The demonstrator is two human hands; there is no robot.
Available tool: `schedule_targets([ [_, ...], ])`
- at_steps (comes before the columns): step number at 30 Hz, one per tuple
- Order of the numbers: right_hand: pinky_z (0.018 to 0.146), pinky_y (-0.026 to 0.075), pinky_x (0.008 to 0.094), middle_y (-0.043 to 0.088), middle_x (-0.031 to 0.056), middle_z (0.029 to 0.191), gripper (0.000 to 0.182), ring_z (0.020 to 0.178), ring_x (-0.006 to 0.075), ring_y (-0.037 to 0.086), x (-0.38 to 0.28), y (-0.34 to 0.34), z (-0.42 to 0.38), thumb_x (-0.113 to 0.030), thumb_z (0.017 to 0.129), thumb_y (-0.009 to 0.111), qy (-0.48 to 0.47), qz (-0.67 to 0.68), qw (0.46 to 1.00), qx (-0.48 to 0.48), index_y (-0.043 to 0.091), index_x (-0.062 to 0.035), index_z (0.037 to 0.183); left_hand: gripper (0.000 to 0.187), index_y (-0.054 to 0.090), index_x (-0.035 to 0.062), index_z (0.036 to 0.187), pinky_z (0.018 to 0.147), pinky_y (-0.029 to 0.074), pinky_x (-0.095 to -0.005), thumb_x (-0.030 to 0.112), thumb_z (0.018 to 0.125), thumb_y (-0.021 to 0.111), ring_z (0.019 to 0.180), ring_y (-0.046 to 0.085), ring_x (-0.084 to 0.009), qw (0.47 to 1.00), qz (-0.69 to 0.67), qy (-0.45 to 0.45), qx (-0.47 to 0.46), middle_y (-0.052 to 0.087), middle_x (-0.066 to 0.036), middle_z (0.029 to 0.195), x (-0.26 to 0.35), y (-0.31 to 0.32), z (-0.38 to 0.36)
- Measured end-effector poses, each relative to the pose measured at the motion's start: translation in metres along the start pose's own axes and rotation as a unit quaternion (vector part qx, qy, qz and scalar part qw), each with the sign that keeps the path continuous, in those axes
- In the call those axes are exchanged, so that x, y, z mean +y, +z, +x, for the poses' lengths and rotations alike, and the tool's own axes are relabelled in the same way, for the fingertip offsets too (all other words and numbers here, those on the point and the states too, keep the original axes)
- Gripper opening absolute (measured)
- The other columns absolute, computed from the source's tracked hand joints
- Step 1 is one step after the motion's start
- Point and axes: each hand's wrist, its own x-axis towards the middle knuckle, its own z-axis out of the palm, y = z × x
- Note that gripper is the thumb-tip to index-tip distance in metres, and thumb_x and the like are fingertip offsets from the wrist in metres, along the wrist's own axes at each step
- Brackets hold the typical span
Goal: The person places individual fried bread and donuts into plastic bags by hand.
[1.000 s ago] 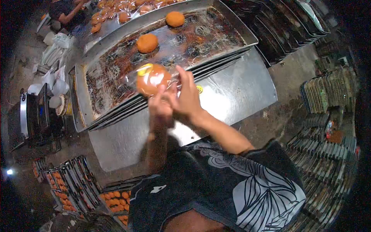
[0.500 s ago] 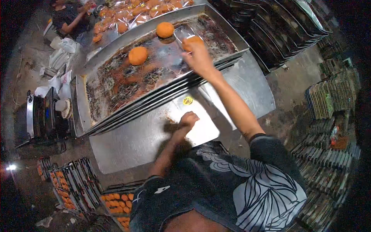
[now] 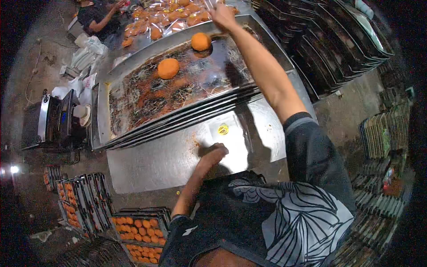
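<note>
My right hand (image 3: 223, 18) reaches over the far rim of the metal tray (image 3: 260, 29), its fingers closed on a clear plastic bag (image 3: 211, 4). The bag's contents are mostly out of sight. Two round orange-brown buns, a left bun (image 3: 168, 68) and a right bun (image 3: 201, 42), sit apart on the stained tray. Over the metal table, my left hand (image 3: 215, 154) is closed, with its fingers curled; what they may hold is hidden. Just beyond it lies a clear plastic bag with a yellow round label (image 3: 223, 129).
Bagged buns (image 3: 178, 18) are heaped beyond the tray. A person (image 3: 95, 18) works at the far left. Dark trays (image 3: 333, 44) stand stacked at right. Racks of buns (image 3: 141, 231) stand at lower left. The metal table (image 3: 147, 171) lies before me.
My right hand has moved away from above the tray to the bagged heap, and the bun it had is off the tray. The two other buns stay put. My view has shifted slightly.
</note>
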Motion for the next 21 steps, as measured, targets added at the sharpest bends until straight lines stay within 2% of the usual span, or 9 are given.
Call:
schedule_targets([
  [2, 0.066, 0.045, 0.0397, 0.06, 0.0155, 0.088, 0.052, 0.075, 0.0257, 0.059, -0.049, -0.024, -0.006, -0.039, 0.075, 0.058, -0.06, 0.166, 0.982, -0.071, 0.049, 0.0014, 0.105, 0.014, 0.056, 0.0014, 0.082, 0.07, 0.041, -0.0261, 0.013, 0.081, 0.048, 0.078, 0.05, -0.0145, 0.949, 0.282, 0.135, -0.038, 0.055, -0.006, 0.082, 0.027, -0.005, 0.017],
  [3, 0.069, 0.044, 0.0409, 0.059, 0.019, 0.085, 0.041, 0.079, 0.0307, 0.057, -0.061, -0.023, -0.042, -0.038, 0.079, 0.051, -0.104, 0.184, 0.976, -0.057, 0.053, 0.0021, 0.087, 0.018, 0.057, -0.0003, 0.082, 0.065, 0.043, -0.0244, 0.015, 0.084, 0.048, 0.073, 0.053, -0.0135, 0.886, 0.414, 0.199, -0.056, 0.058, -0.006, 0.082, 0.039, -0.006, 0.019],
  [4, 0.07, 0.044, 0.0401, 0.059, 0.0164, 0.085, 0.035, 0.077, 0.0294, 0.057, -0.093, -0.064, -0.101, -0.033, 0.08, 0.05, 0.022, 0.173, 0.96, -0.217, 0.054, 0.0007, 0.086, 0.018, 0.057, -0.0003, 0.082, 0.065, 0.043, -0.0244, 0.015, 0.084, 0.048, 0.073, 0.053, -0.0135, 0.884, 0.416, 0.206, -0.055, 0.058, -0.006, 0.082, 0.057, -0.006, 0.016],
  [5, 0.068, 0.045, 0.0383, 0.059, 0.0169, 0.085, 0.03, 0.073, 0.026, 0.058, -0.094, -0.075, -0.16, -0.028, 0.08, 0.05, -0.239, 0.158, 0.932, -0.224, 0.056, -0.0008, 0.09, 0.02, 0.057, -0.0006, 0.085, 0.064, 0.044, -0.025, 0.017, 0.084, 0.048, 0.071, 0.053, -0.0129, 0.936, 0.332, 0.117, -0.007, 0.058, -0.006, 0.08, 0.081, -0.005, 0.013],
  [7, 0.061, 0.046, 0.0336, 0.06, 0.0148, 0.072, 0.023, 0.064, 0.0202, 0.059, -0.134, -0.114, -0.268, -0.019, 0.078, 0.048, 0.059, 0.098, 0.818, -0.564, 0.058, -0.0007, 0.089, 0.026, 0.056, -0.0013, 0.092, 0.063, 0.045, -0.0261, 0.022, 0.085, 0.048, 0.068, 0.054, -0.0118, 0.984, 0.136, -0.071, 0.087, 0.057, -0.005, 0.078, 0.109, -0.003, 0.005],
  [9, 0.056, 0.045, 0.0357, 0.058, 0.0205, 0.066, 0.026, 0.061, 0.0301, 0.059, -0.133, -0.101, -0.348, -0.021, 0.078, 0.049, 0.186, 0.271, 0.857, -0.397, 0.057, 0.0004, 0.091, 0.03, 0.053, -0.0027, 0.1, 0.066, 0.045, -0.0219, 0.022, 0.083, 0.052, 0.074, 0.054, -0.0112, 0.991, -0.097, -0.089, 0.036, 0.058, -0.005, 0.085, 0.107, -0.004, 0.005],
  [17, 0.05, 0.044, 0.0407, 0.052, 0.0202, 0.057, 0.022, 0.053, 0.0365, 0.054, -0.132, -0.123, -0.417, -0.021, 0.082, 0.05, 0.253, 0.069, 0.94, -0.219, 0.046, 0.0007, 0.078, 0.023, 0.058, -0.0031, 0.083, 0.063, 0.046, -0.0225, 0.018, 0.076, 0.061, 0.067, 0.055, -0.0093, 0.95, 0.279, -0.112, -0.082, 0.06, -0.004, 0.073, 0.075, 0.025, 0.01],
  [19, 0.049, 0.044, 0.039, 0.054, 0.0174, 0.058, 0.022, 0.053, 0.0341, 0.055, -0.135, -0.119, -0.422, -0.02, 0.082, 0.05, 0.318, 0.092, 0.909, -0.253, 0.048, 0.0011, 0.084, 0.017, 0.058, -0.0004, 0.083, 0.063, 0.045, -0.0255, 0.013, 0.074, 0.062, 0.067, 0.056, -0.0124, 0.963, 0.234, -0.126, -0.05, 0.06, -0.005, 0.073, 0.079, 0.031, 0.007],
  [21, 0.048, 0.045, 0.0374, 0.057, 0.0145, 0.059, 0.023, 0.052, 0.0318, 0.057, -0.135, -0.104, -0.417, -0.02, 0.082, 0.05, 0.376, 0.118, 0.875, -0.281, 0.049, 0.0014, 0.09, 0.011, 0.06, 0.0028, 0.079, 0.062, 0.044, -0.0291, 0.008, 0.07, 0.063, 0.067, 0.054, -0.0165, 0.94, 0.312, 0.078, 0.118, 0.056, -0.006, 0.07, 0.109, 0.038, 0.002],
])
